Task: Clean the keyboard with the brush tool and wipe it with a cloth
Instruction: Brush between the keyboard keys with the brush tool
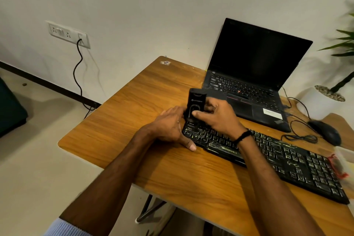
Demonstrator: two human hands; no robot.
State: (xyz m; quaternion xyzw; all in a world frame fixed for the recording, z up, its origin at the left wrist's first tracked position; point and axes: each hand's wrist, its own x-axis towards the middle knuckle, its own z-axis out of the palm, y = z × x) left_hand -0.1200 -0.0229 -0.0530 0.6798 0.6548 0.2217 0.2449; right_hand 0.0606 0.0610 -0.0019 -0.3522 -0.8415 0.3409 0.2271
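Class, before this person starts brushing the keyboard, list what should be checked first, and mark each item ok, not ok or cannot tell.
1. Brush tool held firmly: ok, the right hand grips it upright.
2. Bristles exposed: cannot tell, the hands hide its lower end.
3. Keyboard steadied: ok, the left hand rests at its left end.
4. Keyboard flat on the table: ok.
5. Cloth ready: cannot tell; only a clear packet with red trim lies by the keyboard's right end.

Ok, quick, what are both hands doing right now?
Left hand: open, resting on the left end of the keyboard.
Right hand: holding the black brush tool.
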